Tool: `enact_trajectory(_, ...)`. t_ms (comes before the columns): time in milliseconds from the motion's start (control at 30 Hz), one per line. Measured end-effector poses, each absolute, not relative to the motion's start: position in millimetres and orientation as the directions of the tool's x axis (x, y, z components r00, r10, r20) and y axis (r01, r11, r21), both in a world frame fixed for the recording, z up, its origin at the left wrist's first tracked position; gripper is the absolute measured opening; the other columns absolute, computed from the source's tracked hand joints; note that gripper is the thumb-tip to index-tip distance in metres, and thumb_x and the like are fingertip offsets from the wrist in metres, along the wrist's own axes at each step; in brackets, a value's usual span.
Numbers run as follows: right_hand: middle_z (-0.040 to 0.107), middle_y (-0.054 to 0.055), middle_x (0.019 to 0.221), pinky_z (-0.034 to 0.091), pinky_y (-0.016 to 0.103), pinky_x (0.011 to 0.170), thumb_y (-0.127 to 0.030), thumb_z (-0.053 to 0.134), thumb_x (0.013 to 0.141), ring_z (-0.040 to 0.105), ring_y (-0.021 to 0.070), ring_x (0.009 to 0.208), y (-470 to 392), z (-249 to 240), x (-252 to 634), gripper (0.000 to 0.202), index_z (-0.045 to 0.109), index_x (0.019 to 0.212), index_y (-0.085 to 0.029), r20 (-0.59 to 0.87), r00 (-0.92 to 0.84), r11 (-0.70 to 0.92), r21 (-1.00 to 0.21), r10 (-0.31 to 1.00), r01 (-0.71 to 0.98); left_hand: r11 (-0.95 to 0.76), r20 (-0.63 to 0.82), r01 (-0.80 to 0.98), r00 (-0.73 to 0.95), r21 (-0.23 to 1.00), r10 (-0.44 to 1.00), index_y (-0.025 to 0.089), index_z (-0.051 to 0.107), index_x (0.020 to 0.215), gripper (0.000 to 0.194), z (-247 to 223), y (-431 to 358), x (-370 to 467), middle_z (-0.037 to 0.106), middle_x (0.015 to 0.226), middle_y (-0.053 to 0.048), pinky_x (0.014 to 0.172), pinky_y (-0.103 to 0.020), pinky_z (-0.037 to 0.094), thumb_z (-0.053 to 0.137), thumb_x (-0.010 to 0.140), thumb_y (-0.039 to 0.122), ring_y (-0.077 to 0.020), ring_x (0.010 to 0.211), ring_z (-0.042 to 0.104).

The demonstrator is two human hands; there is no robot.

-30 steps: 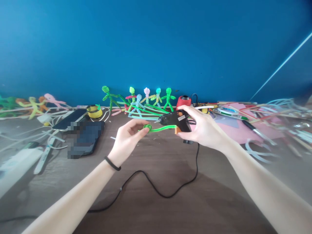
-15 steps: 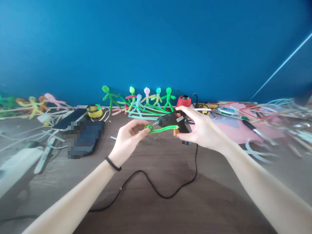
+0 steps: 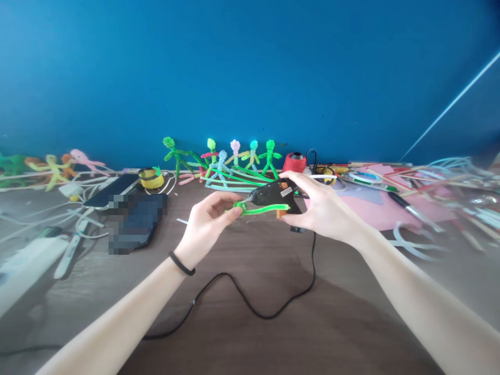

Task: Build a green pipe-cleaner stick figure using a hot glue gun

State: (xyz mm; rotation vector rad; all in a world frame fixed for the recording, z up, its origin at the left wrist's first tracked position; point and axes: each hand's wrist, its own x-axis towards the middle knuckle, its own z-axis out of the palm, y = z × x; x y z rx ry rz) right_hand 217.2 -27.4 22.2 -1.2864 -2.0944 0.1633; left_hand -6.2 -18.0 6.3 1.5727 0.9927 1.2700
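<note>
Between thumb and fingers, my left hand (image 3: 213,213) pinches a green pipe cleaner (image 3: 267,209); its end by my fingers is coiled, and a straight tail sticks out to the right. My right hand (image 3: 322,208) is wrapped round a black hot glue gun (image 3: 269,194) with an orange trigger and a white glue stick (image 3: 323,176) at its back. The gun's nozzle points left and meets the coiled part at my left fingertips; whether glue is coming out is too small to tell. A black cord (image 3: 269,315) runs from the gun across the table.
Pipe-cleaner figures (image 3: 270,156) stand along the blue wall, with loose green pipe cleaners (image 3: 242,182) before them. Two phones, one a dark phone (image 3: 146,219), and white cables lie left. Right are a red spool (image 3: 295,163), pink paper (image 3: 351,211) and a dark-handled cutter (image 3: 406,205).
The glue gun has shifted slightly left, its nozzle now closer against the green coil. The pipe cleaner's tail has tipped a little downward. Both hands keep their grip.
</note>
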Motion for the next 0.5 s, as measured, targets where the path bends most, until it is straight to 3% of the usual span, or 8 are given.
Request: enact_trajectory(500,0.047,0.007,0.129,0.041,0.037,0.092,-0.032,0.063,0.068,0.048,0.0248,0.115,-23.3,16.9,221.0,0.064,0.039,0.127,-0.023,0.457,-0.333,0.51,-0.347,0.825,0.787,-0.325,0.317,0.041,0.128,0.945,0.94,0.017,0.063,0.082,0.021,4.3,-14.0,-9.3,0.063,0.076,-0.002,0.052,-0.019,0.043,0.07,0.066,0.027,-0.0093,0.063,0.055)
